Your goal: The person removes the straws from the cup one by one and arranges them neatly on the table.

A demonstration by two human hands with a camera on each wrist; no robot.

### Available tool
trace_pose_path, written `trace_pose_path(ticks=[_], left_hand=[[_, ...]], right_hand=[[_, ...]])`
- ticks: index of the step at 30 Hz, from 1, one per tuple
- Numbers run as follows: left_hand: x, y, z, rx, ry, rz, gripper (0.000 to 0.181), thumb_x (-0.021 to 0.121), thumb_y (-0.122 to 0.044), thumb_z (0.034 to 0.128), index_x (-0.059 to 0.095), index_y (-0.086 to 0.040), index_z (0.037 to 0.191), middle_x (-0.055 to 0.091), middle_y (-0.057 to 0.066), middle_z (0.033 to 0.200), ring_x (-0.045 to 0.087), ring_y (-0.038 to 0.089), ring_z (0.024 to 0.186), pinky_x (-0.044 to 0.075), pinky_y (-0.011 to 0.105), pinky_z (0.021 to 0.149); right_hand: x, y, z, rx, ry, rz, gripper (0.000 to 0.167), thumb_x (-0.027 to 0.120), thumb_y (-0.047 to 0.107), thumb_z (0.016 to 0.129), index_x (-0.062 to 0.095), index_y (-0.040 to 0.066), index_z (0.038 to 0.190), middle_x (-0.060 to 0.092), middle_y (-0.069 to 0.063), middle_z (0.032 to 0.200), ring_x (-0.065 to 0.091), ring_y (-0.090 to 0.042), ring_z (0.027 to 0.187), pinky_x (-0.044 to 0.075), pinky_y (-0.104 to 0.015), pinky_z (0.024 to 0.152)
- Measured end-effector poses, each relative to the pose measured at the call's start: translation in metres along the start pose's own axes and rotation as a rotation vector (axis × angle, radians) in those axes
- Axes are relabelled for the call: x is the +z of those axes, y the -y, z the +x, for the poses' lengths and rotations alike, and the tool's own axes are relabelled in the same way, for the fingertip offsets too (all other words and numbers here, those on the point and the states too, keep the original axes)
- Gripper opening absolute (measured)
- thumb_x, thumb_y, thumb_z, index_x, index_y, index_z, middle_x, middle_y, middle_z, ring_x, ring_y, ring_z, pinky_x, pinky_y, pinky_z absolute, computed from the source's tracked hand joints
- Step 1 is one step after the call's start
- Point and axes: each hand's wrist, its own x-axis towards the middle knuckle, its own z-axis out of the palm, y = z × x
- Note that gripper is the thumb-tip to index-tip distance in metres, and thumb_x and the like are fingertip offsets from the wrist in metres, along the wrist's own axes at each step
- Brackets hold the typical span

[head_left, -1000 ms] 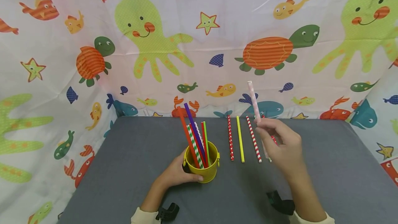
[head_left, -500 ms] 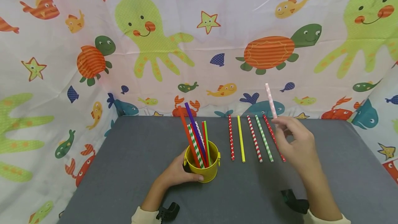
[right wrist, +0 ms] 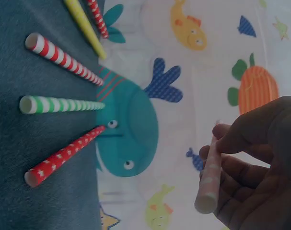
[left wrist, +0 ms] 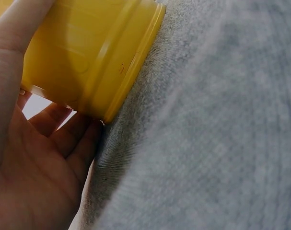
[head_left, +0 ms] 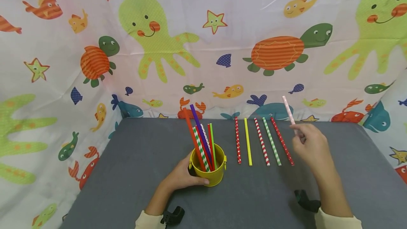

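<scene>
My left hand (head_left: 181, 177) grips a small yellow bucket (head_left: 213, 178), thumb across its front and fingers around the far side. In the left wrist view the bucket's base (left wrist: 121, 81) meets the grey cloth. Several straws (head_left: 198, 139) lean inside it: orange-red, purple, green-striped, red, white-dotted and lime. Between thumb and fingers, my right hand (head_left: 313, 147) pinches a pale pink straw (head_left: 288, 109), tilted and held above the table. Left of that hand lie a red starred straw (head_left: 282, 142) and a green-and-white striped straw (head_left: 271, 142).
Farther left in the same row are a red-and-white striped straw (head_left: 262, 143), a yellow straw (head_left: 248, 143) and a red dotted straw (head_left: 237, 140). Grey cloth (head_left: 140, 154) covers the table. A sea-animal curtain (head_left: 203, 70) hangs along its back and sides.
My right hand has carried the pink straw rightward, past the row, and lowered it slightly. The green-striped and starred straws have come into full sight. My left hand stays on the bucket.
</scene>
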Motion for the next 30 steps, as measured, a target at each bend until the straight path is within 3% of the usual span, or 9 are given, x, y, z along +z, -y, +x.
trace_pose_path(ticks=[3,8,13,18,22,30], left_hand=[[0.001,0.014,0.001,-0.013,-0.008,0.015,0.092,0.092,-0.024,0.0742,0.039,-0.021,0.15,0.059,-0.008,0.134,0.056,0.015,0.12,0.041,0.039,0.106],[0.0,0.026,0.002,-0.019,-0.012,0.026,0.096,0.093,-0.024,0.073,0.037,-0.021,0.151,0.058,-0.007,0.135,0.055,0.016,0.121,0.04,0.04,0.107],[0.0,0.028,0.003,-0.039,-0.004,0.023,0.096,0.093,-0.026,0.073,0.036,-0.029,0.151,0.057,-0.011,0.136,0.054,0.013,0.123,0.04,0.039,0.107],[0.0,0.027,0.002,-0.027,0.006,0.01,0.095,0.092,-0.027,0.0745,0.036,-0.03,0.151,0.057,-0.008,0.138,0.054,0.016,0.125,0.039,0.04,0.108],[0.0,0.028,0.002,-0.026,0.001,0.004,0.097,0.092,-0.026,0.0743,0.034,-0.031,0.152,0.056,-0.008,0.138,0.053,0.016,0.126,0.038,0.04,0.109],[0.001,0.027,0.003,-0.018,0.001,0.012,0.098,0.092,-0.023,0.0742,0.035,-0.027,0.153,0.057,-0.01,0.137,0.054,0.016,0.124,0.038,0.04,0.109]], right_hand=[[0.002,-0.009,0.002,0.036,0.058,-0.039,0.035,0.054,-0.01,0.08,0.07,-0.007,0.111,0.063,-0.024,0.104,0.057,-0.038,0.086,0.042,-0.051,0.067],[0.011,-0.023,0.004,0.107,0.149,-0.105,0.036,0.056,-0.007,0.081,0.068,-0.009,0.114,0.06,-0.031,0.112,0.054,-0.043,0.092,0.04,-0.051,0.066],[0.022,-0.041,0.005,0.123,0.202,-0.135,0.033,0.058,-0.007,0.081,0.068,-0.01,0.113,0.063,-0.031,0.106,0.055,-0.041,0.086,0.041,-0.05,0.065],[0.029,-0.056,0.004,0.096,0.219,-0.144,0.028,0.058,-0.007,0.078,0.071,-0.009,0.103,0.067,-0.029,0.099,0.059,-0.041,0.083,0.043,-0.053,0.065],[0.033,-0.063,0.004,0.129,0.268,-0.148,0.027,0.058,-0.006,0.079,0.07,-0.01,0.103,0.066,-0.029,0.098,0.056,-0.039,0.081,0.044,-0.053,0.066],[0.039,-0.072,0.0,0.204,0.404,-0.166,0.033,0.057,-0.006,0.077,0.068,-0.012,0.107,0.061,-0.035,0.111,0.056,-0.052,0.102,0.043,-0.066,0.086]])
